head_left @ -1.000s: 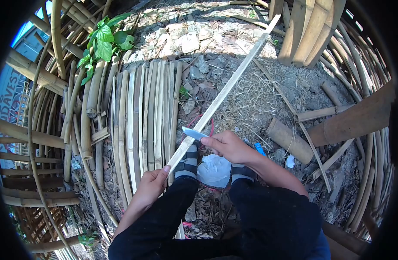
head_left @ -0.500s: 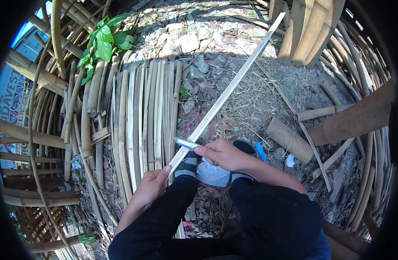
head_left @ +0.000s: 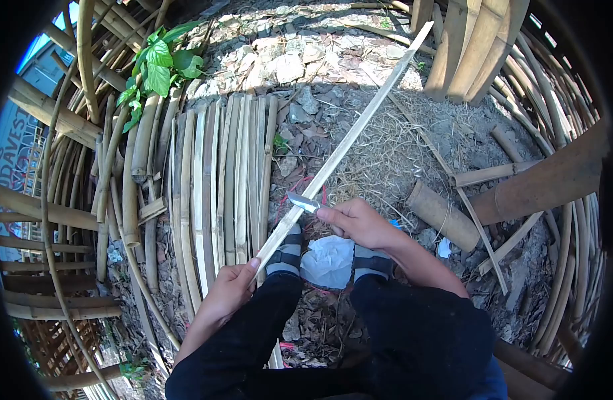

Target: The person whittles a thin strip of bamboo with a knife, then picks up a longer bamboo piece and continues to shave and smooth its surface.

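Note:
A long, pale bamboo strip runs diagonally from near my lap up toward the top right. Its lower end is gripped by my left hand, thumb on top, beside my left knee. My right hand is closed around a knife, whose handle is mostly hidden by the fingers. The short metal blade lies across the strip, a little beyond my left foot. Between my feet is a crumpled whitish sheet.
Split bamboo strips lie side by side to the left. A thick cut bamboo piece rests on the ground at right, near a leaning bamboo pole. Upright bamboo posts stand at upper right. A leafy green plant grows upper left.
My right hand and the knife have moved up along the strip, away from my left hand. My left hand keeps its hold on the lower end, and the strip has shifted only slightly.

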A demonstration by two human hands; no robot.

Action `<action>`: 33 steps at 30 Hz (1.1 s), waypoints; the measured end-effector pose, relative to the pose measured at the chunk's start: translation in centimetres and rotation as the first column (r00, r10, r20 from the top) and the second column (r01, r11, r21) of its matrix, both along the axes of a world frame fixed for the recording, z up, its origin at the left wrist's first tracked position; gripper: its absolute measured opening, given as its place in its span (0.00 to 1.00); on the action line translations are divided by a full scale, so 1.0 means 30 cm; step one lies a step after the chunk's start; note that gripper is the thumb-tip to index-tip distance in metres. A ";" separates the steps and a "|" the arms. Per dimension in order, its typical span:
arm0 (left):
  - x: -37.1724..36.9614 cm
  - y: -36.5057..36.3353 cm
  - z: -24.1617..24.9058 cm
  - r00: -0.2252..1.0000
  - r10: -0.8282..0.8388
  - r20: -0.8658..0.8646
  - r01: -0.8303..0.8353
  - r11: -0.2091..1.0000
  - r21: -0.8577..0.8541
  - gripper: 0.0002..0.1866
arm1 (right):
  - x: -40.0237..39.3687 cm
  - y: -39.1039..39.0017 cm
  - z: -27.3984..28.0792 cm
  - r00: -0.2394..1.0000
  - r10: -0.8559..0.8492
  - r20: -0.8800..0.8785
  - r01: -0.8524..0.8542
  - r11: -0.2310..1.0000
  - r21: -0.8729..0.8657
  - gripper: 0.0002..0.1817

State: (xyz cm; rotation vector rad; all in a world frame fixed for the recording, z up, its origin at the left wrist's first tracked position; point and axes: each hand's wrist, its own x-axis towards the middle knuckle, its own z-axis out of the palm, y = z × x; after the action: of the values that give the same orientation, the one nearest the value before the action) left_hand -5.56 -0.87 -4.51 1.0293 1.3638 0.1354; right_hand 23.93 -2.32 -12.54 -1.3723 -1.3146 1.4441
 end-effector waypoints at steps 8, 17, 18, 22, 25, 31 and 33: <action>-0.029 0.002 -0.027 0.997 -0.001 -0.077 0.003 1.000 0.025 0.27 | 0.141 0.050 -0.003 0.960 -0.273 -0.061 0.265 0.957 -0.116 0.31; -0.016 -0.003 -0.029 0.999 -0.034 -0.021 0.034 0.999 -0.018 0.27 | -0.061 -0.023 0.028 0.991 0.136 0.006 -0.136 0.990 -0.022 0.32; -0.021 -0.005 -0.026 0.999 -0.031 -0.023 0.031 0.999 -0.017 0.27 | -0.023 -0.008 0.003 0.997 0.075 -0.018 -0.076 0.997 -0.033 0.32; -0.026 -0.005 -0.031 0.999 -0.034 -0.034 0.035 0.999 0.021 0.27 | 0.012 0.000 0.025 0.999 -0.042 -0.027 0.042 0.999 -0.024 0.33; -0.019 -0.001 -0.027 0.999 -0.040 -0.021 0.041 0.999 0.021 0.27 | -0.015 -0.017 0.048 0.999 0.006 -0.048 -0.007 0.999 -0.034 0.33; -0.018 -0.003 -0.023 0.999 -0.036 -0.041 0.037 0.999 0.032 0.27 | -0.023 -0.013 0.005 0.995 0.035 -0.096 -0.039 0.999 -0.035 0.33; -0.018 -0.006 -0.023 0.999 -0.033 -0.043 0.035 0.998 0.046 0.28 | 0.011 -0.005 -0.003 0.995 0.007 -0.100 -0.009 1.000 -0.022 0.33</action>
State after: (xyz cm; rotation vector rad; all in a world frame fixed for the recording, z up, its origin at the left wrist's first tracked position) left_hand -6.09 -1.05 -5.19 1.0987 1.3864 0.1212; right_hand 24.26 -2.47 -12.61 -1.2936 -1.2449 1.5173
